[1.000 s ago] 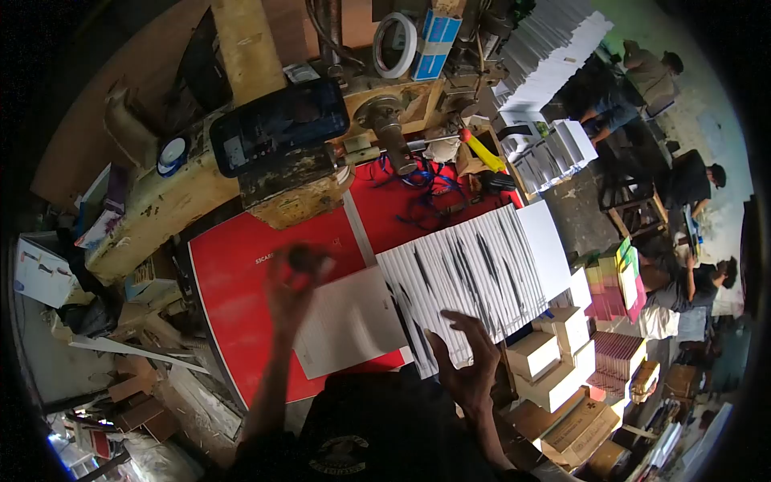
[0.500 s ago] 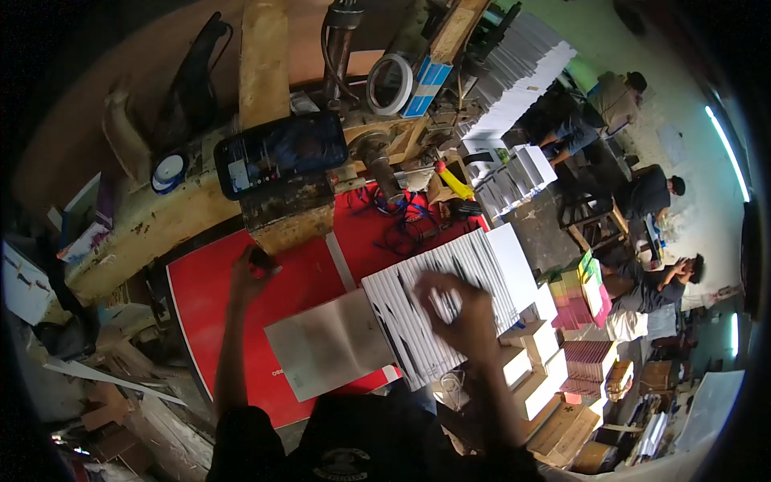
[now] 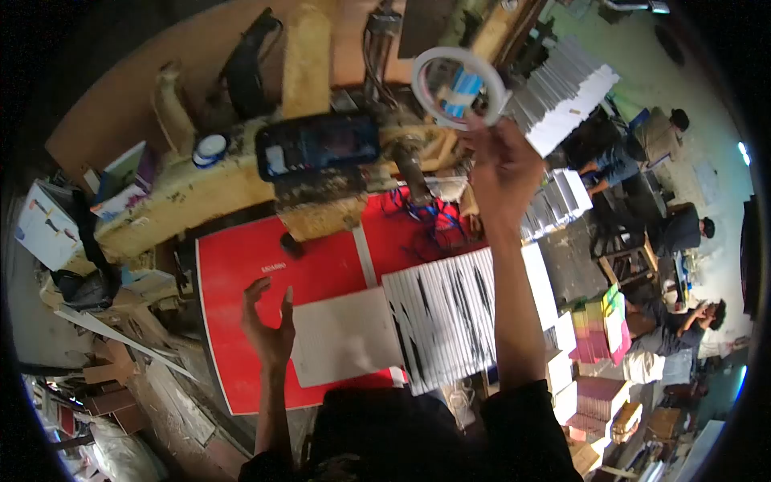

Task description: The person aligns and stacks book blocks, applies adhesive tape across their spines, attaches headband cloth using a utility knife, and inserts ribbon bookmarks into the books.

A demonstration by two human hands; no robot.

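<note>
My right hand (image 3: 506,165) is raised at the upper middle, with its fingers closed on the lower edge of a white roll of tape (image 3: 420,80). Over the red board (image 3: 233,321), my left hand (image 3: 269,325) is open, thumb and fingers apart, with nothing between them. Just right of it lies a flat, pale grey book or sheet (image 3: 345,337). A packed row of white-edged books (image 3: 442,321) adjoins it. A small dark round object (image 3: 291,245) sits on the board beside the worn block below the phone.
A phone (image 3: 317,146) lies face up on the worn machine frame (image 3: 185,201). Blue cords (image 3: 434,229) tangle behind the books. Tall paper stacks (image 3: 562,96) stand at the upper right. Several people (image 3: 679,229) sit farther right, near coloured stacks (image 3: 598,329).
My right hand has gone from above the book row up to the tape roll, which has shifted right. My left hand has let go of the dark round object and moved nearer me. The view has shifted.
</note>
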